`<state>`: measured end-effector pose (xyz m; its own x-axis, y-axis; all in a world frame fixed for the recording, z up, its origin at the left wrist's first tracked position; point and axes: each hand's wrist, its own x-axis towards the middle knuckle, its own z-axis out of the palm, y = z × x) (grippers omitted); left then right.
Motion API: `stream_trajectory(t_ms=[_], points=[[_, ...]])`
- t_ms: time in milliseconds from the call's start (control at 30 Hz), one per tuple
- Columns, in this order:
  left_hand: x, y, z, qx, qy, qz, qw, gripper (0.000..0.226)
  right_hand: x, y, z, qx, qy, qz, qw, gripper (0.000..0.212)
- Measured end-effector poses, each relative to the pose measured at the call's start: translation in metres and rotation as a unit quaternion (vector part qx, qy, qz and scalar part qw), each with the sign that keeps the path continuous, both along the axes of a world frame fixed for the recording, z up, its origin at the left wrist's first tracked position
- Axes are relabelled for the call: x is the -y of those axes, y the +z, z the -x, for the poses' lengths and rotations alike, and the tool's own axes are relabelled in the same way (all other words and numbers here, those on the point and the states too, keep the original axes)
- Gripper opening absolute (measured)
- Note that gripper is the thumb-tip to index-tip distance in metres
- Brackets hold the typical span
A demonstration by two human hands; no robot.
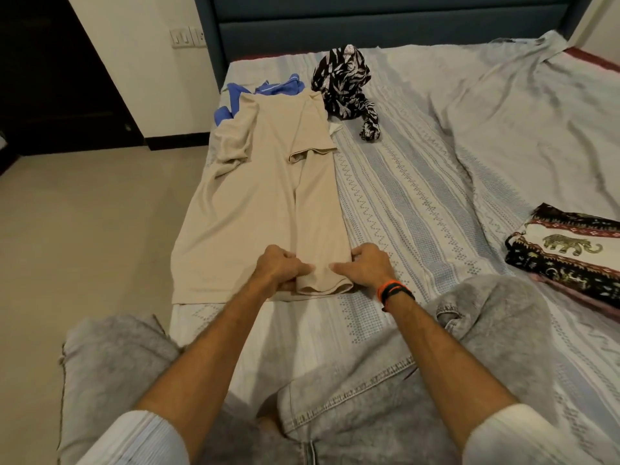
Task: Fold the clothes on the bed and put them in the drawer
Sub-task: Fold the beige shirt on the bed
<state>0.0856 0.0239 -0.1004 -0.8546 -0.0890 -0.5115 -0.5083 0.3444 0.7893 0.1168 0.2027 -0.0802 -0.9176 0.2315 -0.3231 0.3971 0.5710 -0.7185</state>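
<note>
The bed [419, 169] carries most of the work yet to do. On it the beige shirt [261, 196] lies flat and lengthwise, its right side and sleeve already folded in, the left side not yet. Beyond the shirt's collar sit a crumpled black-and-white garment [345, 82] and a blue one [268, 88], unfolded. Right of the shirt lies a folded elephant-print stack [567, 253]. No drawer shows. At the shirt's near hem, the left hand [278, 266] and right hand [365, 266] seem to pinch the folded strip, fingers [339, 267] curled on the cloth.

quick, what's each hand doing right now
Left hand: grips the beige shirt at its near hem.
Right hand: pinches the same hem's folded panel.
</note>
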Motion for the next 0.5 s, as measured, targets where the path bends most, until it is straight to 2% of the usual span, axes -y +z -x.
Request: stream_trajectory(t_ms=[100,200,233,400,500], points=[[0.004,0.004,-0.019,0.027,-0.015,-0.003,1.0,0.033,0.0,-0.001,-0.003,0.028,-0.02,0.044,0.998,0.038],[0.008,0.008,-0.032,0.05,0.033,-0.087,0.994,0.022,-0.004,-0.001,-0.004,0.061,-0.058,0.163,0.983,0.03],[0.007,0.008,-0.036,0.051,0.041,-0.086,0.994,0.022,-0.005,0.002,-0.008,0.07,-0.072,0.185,0.978,0.028],[0.002,0.009,-0.04,0.047,0.008,0.015,0.999,0.042,-0.004,0.01,-0.019,0.069,-0.087,0.13,0.985,0.03],[0.004,0.021,-0.03,0.038,-0.079,0.169,0.982,0.053,-0.008,0.012,-0.02,0.062,-0.048,-0.012,0.997,0.041]])
